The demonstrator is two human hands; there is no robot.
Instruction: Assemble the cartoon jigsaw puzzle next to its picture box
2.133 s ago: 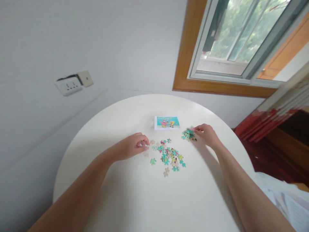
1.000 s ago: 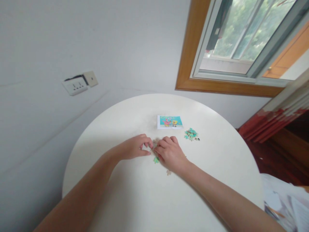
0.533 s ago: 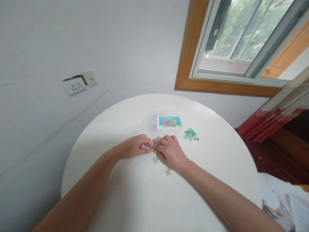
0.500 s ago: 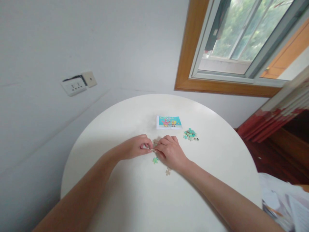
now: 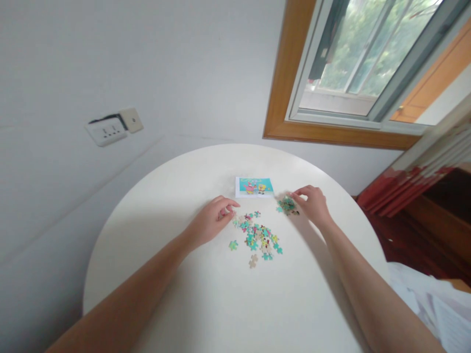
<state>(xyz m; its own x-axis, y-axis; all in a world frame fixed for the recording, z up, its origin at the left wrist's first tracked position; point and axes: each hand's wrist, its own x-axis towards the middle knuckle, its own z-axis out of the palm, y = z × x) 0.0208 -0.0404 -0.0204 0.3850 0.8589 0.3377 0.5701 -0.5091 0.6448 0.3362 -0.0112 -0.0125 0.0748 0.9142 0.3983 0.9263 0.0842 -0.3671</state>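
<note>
On the round white bench [image 5: 206,304], the left hand [image 5: 213,220] lies loosely spread beside the loose puzzle pieces [image 5: 257,235]. The right hand [image 5: 312,203] touches a small cluster [image 5: 286,206] near the picture card [image 5: 254,186], and I cannot tell whether it pinches; light, flat pressure suits such thin pieces.

Bare forearms, left hand [image 5: 211,221], right hand [image 5: 313,204]

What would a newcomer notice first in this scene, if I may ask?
The bright scatter of loose puzzle pieces in the middle of the round white table, beside the left hand. Just behind lies a colourful cartoon picture card, and the right hand touches a smaller cluster of pieces right of the scatter.
</note>
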